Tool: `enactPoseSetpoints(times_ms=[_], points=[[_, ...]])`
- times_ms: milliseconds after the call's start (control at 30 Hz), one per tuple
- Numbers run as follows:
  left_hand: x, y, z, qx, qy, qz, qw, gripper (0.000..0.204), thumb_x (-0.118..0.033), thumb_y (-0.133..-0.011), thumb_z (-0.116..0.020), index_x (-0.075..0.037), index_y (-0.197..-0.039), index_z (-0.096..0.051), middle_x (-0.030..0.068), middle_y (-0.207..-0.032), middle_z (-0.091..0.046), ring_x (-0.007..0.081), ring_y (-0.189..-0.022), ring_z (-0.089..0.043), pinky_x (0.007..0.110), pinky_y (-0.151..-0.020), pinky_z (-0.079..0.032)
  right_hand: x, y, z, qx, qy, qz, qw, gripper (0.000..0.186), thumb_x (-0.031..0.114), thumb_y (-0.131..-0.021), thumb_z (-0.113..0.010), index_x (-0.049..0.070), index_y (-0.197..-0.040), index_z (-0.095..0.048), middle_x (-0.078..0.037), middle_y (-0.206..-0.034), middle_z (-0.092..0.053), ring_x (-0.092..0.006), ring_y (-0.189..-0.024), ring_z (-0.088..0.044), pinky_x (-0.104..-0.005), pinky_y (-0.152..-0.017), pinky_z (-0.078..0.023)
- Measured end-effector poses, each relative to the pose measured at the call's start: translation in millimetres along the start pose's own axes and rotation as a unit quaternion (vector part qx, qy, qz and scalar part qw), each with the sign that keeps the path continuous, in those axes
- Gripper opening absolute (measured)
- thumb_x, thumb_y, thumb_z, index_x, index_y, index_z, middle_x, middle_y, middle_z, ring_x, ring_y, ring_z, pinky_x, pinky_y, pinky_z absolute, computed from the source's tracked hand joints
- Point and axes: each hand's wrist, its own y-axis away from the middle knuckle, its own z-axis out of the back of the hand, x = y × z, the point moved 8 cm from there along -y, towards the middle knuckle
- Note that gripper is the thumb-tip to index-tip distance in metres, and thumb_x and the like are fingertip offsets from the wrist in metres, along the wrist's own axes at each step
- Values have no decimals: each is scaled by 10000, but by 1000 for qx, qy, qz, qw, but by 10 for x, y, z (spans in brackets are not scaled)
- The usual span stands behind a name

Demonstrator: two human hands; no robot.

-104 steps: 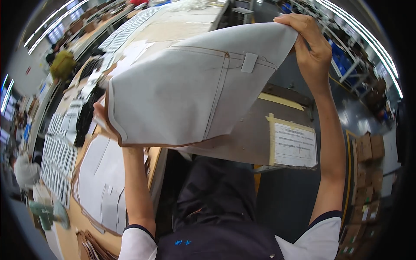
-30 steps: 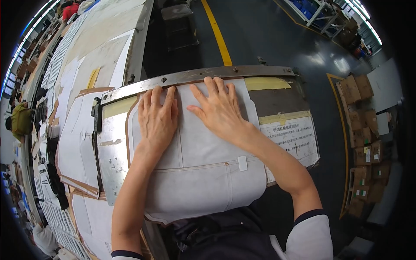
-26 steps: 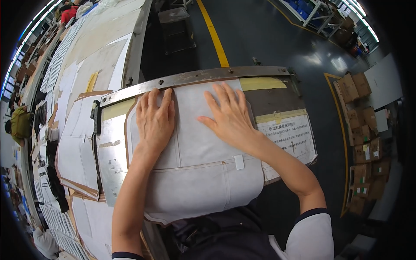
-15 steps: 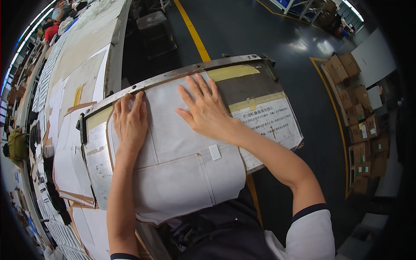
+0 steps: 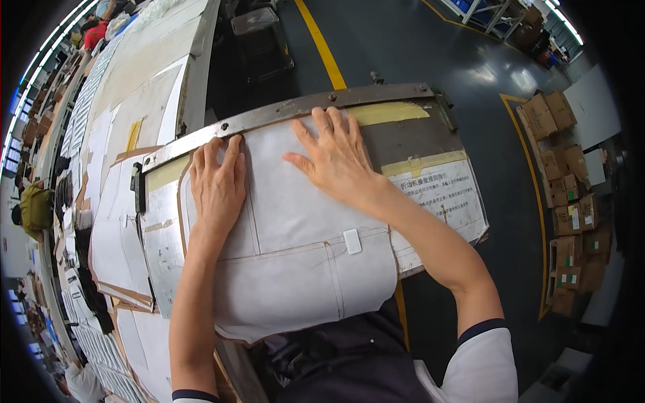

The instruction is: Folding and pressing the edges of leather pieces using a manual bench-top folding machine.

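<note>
Here, one left hand (image 5: 218,191), one right hand (image 5: 341,164), fingers (image 5: 323,125) unclenched on one pale panel (image 5: 295,285)

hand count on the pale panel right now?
2. Left hand lies on the pale panel toward its left edge; right hand is farther right on it. Both have fingertips close to the metal bar. No other hand shows on it.

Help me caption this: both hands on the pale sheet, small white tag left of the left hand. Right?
Wrong side: the head view shows the small white tag right of the left hand. That hand and the right hand are on the pale sheet.
</note>
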Motion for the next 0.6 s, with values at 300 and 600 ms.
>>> enactPoseSetpoints(times_ms=[300, 600], points=[[82, 120, 56, 25, 55, 16, 998, 376, -226, -1036, -605, -55, -1365, -665, 173, -1379, -618, 355, -1278, -588, 471, -1079, -474, -28, -11, -61, 4, 2, -9, 1000, 522, 409, -1047, -581, 25, -1400, -595, -255, -1391, -528, -429, -1324, -450, -597, -1113, -343], [263, 301, 149, -23, -31, 50, 998, 351, -207, -1034, -598, 31, -1270, -702, 204, -1365, -671, 333, -1324, -607, 449, -1110, -469, 59, -13, -18, -11, 16, 10, 1000, 465, 346, -1041, -602, 50, -1398, -589, -221, -1347, -517, -391, -1246, -472, -567, -1072, -372]])
